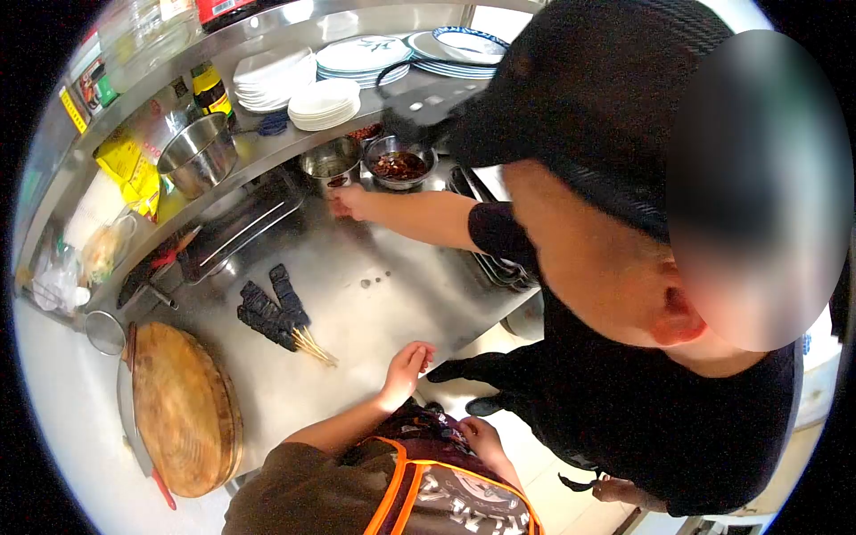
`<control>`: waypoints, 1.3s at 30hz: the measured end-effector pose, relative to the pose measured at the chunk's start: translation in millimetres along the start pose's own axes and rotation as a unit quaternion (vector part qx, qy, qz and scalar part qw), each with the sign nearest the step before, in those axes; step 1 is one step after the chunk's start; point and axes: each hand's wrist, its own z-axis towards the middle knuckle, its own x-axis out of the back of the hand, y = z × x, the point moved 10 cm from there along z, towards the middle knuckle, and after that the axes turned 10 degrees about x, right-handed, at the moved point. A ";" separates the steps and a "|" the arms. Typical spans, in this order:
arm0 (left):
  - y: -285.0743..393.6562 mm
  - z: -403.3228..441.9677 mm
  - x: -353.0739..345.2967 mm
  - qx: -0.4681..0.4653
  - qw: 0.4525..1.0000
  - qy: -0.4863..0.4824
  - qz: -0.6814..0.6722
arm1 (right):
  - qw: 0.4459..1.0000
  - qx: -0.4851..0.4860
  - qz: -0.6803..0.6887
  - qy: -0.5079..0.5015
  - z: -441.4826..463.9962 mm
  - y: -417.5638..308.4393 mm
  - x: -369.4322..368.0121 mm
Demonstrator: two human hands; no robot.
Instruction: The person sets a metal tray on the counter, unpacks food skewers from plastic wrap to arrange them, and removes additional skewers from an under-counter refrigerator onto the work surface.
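My left hand (409,373) is above the front edge of the steel counter (357,308), its fingers curled together with nothing visible in them. Close to my apron (450,501) is my right hand (482,440); its fingertips are too unclear to read. On the counter, left of my left hand, lie several dark skewered pieces (270,308) with their pale sticks (314,346) pointing toward me. Neither of my hands touches them.
A co-worker in a black cap (588,98) leans in from the right, a hand (349,203) beside a metal pot (331,162). Nearby is a bowl of dark red sauce (399,166). A round chopping board (185,408) and a cleaver (134,428) are at left; stacked plates (363,55) stand above.
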 end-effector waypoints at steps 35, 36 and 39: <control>-123.1 18.2 -192.7 0.181 0.936 -0.211 0.216 | 0.978 0.048 0.115 0.166 -99.1 111.0 76.8; -131.7 11.3 -206.1 0.187 0.926 -0.237 0.229 | 0.986 0.025 0.082 0.145 -103.5 133.5 69.6; -183.2 17.4 -213.3 0.258 0.898 -0.260 0.243 | 0.982 -0.089 0.054 0.156 -133.9 157.9 94.7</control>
